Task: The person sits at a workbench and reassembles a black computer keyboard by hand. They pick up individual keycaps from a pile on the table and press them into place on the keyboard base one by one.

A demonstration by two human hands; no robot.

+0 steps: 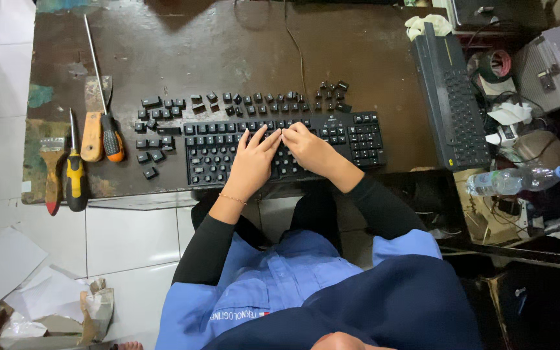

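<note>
1. The left hand lies flat on the black keyboard, fingers spread and pointing up toward the top rows; it grips nothing that I can see.
2. The right hand lies just beside it, fingertips meeting the left hand's at the upper middle of the keyboard. The fingers curl down onto the keys; whether they pinch a keycap is hidden, so I cannot tell.
3. The keyboard sits at the near edge of the dark, worn table, with part of its frame close to the lip.
4. Loose black keycaps lie scattered along the far side and left end of the keyboard, some near the table's front edge.
5. Further left lie two screwdrivers, a wooden-handled scraper and a brush; a second keyboard lies at the right.
6. Risks, as I judge them: a hard pull could snap a keycap's clip or flick it away; a sleeve could sweep loose caps off onto the tiled floor and among the paper scraps; pressure near the edge could tip the keyboard off.
</note>
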